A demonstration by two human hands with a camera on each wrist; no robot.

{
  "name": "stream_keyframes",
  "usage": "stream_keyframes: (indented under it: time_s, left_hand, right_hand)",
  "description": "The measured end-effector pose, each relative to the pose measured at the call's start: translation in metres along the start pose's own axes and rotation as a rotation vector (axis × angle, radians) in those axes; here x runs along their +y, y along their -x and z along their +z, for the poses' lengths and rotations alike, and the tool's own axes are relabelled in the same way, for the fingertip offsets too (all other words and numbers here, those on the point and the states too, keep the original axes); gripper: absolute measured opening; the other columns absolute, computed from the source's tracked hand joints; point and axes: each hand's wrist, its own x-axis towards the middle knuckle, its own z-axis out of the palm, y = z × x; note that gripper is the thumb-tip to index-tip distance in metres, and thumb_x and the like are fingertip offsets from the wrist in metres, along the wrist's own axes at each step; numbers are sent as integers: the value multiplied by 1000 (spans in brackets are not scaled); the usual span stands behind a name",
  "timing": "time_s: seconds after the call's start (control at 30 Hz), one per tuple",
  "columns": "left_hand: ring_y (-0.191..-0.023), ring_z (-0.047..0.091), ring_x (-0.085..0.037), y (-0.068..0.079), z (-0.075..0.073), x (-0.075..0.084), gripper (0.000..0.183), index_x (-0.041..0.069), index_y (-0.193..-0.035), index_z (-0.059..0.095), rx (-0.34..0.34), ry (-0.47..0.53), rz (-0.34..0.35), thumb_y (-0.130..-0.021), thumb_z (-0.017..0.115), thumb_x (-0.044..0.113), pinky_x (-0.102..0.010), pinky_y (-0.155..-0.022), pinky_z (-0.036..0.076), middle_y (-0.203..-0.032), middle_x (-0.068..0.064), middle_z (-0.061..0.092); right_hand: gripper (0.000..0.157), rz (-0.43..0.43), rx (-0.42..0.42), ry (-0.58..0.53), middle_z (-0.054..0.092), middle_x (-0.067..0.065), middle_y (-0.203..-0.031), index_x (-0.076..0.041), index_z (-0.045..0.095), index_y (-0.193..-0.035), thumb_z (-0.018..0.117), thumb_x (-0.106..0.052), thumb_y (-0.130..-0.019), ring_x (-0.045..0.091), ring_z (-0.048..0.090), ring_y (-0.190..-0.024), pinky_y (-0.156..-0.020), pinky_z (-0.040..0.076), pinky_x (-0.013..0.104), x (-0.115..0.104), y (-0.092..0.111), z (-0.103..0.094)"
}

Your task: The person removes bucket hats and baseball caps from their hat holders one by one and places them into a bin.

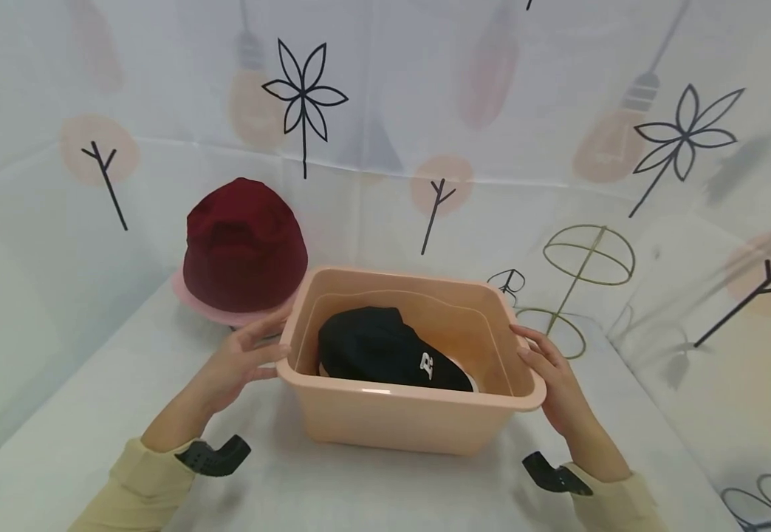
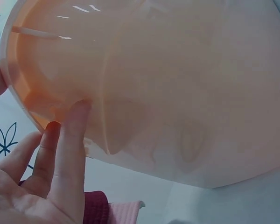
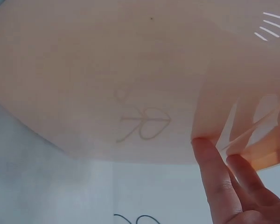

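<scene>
A peach plastic bin (image 1: 405, 425) is in the middle of the head view, its open top tipped toward me. Inside it lies a black baseball cap (image 1: 372, 343) with a white letter on its front. My left hand (image 1: 239, 369) holds the bin's left end at the rim, thumb and fingers spread about the edge. At the opposite end, my right hand (image 1: 558, 384) grips the rim, fingertips (image 3: 206, 151) against the outer wall. Both wrist views are mostly filled by the bin's outer wall (image 2: 191, 93).
Behind my left hand stands a burgundy bucket hat (image 1: 246, 251) over a pink brim (image 1: 202, 307). A gold wire stand (image 1: 578, 270) with ring-shaped top and base is at the back right. White printed cloth (image 1: 372, 89) hangs behind the white table (image 1: 259, 480).
</scene>
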Motion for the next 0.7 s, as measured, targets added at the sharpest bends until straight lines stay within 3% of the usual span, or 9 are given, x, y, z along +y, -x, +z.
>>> stream_keyframes:
  time_s: [0.17,0.37,0.53,0.7]
  left_hand:
    - [-118,48,-26,5,-6,0,61,9,-143,37,61,-77,51,-89,63,21,-42,-81,51,-136,-18,43]
    - [-97,56,-5,14,-25,0,61,8,-141,39,237,-275,111,-89,64,29,-26,-77,52,-123,-17,52]
    - [-88,57,-3,17,-39,2,53,8,-132,48,387,-455,219,-86,68,25,-17,-70,48,-103,-9,62]
    - [-81,53,-2,16,-52,6,44,5,-120,56,517,-583,334,-81,73,20,-10,-67,46,-87,-2,60]
  right_hand:
    - [36,12,6,-12,47,2,-121,-17,46,-133,45,-27,-98,12,54,-103,-78,49,25,0,0,0]
    - [38,33,1,-11,44,5,-125,-19,44,-134,45,-28,-98,12,52,-105,-80,49,25,-1,1,1]
    - [39,37,3,-4,40,8,-128,-18,43,-135,45,-28,-98,11,52,-106,-80,48,25,-1,2,1]
    - [39,38,-2,2,39,9,-130,-18,42,-136,45,-28,-98,11,52,-106,-80,49,25,-1,3,1]
